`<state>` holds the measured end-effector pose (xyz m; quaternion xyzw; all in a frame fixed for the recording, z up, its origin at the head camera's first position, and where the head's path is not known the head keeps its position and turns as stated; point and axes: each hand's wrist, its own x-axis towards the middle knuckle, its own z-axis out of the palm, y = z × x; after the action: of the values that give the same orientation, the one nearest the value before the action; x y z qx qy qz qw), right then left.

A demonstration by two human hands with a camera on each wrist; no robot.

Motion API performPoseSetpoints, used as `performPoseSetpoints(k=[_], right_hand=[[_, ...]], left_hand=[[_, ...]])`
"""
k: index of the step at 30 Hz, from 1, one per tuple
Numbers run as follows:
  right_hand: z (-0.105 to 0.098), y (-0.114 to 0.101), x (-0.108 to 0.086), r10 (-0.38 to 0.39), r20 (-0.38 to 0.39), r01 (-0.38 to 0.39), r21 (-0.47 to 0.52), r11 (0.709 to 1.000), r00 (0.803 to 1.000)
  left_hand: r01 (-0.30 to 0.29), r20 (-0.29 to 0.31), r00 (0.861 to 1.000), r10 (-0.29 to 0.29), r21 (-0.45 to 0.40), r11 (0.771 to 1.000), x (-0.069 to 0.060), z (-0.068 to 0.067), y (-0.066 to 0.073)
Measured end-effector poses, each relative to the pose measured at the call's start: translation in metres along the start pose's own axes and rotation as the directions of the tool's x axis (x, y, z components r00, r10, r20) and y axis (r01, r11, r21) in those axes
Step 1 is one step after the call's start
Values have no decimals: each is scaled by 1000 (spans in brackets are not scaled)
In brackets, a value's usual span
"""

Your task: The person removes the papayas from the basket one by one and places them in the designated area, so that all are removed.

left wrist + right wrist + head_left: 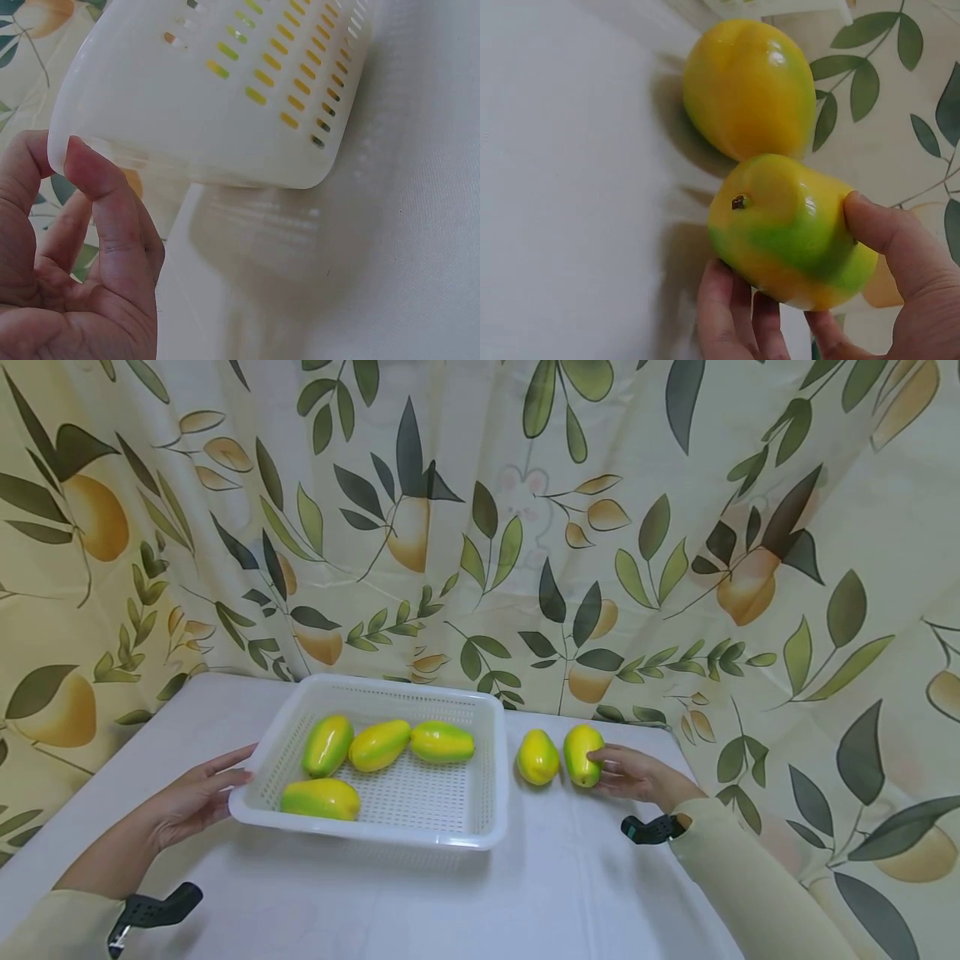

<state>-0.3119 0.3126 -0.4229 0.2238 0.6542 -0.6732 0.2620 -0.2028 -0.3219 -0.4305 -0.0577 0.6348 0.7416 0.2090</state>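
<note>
Fingers (717, 309) of the right hand (636, 775) curl round a fruit (580, 750); left fingers (118, 229) pinch the basket (367, 831).

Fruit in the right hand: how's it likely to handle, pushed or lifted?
The fruit would probably roll if pushed, given its rounded, oblong body. Its glossy skin may be slippery, though the right hand grips it with thumb and fingers on different sides. It seems fairly firm: no dent shows where it's held.
</note>
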Motion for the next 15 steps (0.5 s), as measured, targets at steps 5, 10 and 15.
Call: performPoseSetpoints(k=[5,10,15], right_hand=[[1,4,3,14,-2,-14,17,1000,1000],[0,6,6,23,-21,-22,42,999,1000],[-2,7,9,23,-32,-22,21,1000,999]], left_hand=[[0,-1,1000,0,-2,1000,0,-1,-1],[6,5,1000,-6,-12,1000,0,-2,-1],[5,3,1000,-5,-9,1000,1,-2,-1]])
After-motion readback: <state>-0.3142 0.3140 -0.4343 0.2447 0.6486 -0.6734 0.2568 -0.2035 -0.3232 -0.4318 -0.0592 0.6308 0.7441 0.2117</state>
